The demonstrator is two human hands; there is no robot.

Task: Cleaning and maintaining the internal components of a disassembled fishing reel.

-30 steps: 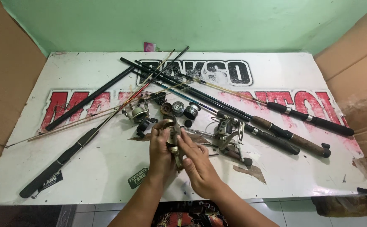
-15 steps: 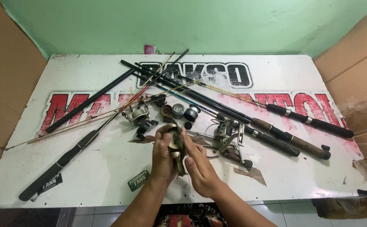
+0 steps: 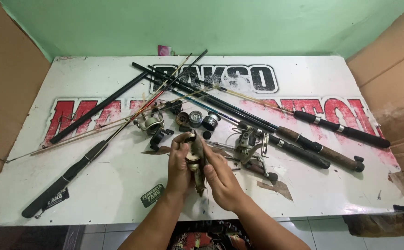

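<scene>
My left hand (image 3: 178, 169) and my right hand (image 3: 220, 178) together hold a small metal fishing reel (image 3: 194, 159) just above the white printed board (image 3: 326, 194), near its front edge. The left fingers wrap the reel's left side. The right fingers press its right side and lower part. Just beyond the hands lie another reel (image 3: 148, 122), several loose spools (image 3: 196, 118) and a reel with a handle (image 3: 250, 143).
Several fishing rods (image 3: 276, 127) cross the board's middle and right. A black-handled rod (image 3: 72, 173) runs to the front left. Cardboard sheets (image 3: 391, 74) flank both sides. A green wall stands behind. A dark sticker (image 3: 152, 195) lies by my left wrist.
Both hands have shifted slightly on the reel and turned it a little. Everything on the board stays where it was.
</scene>
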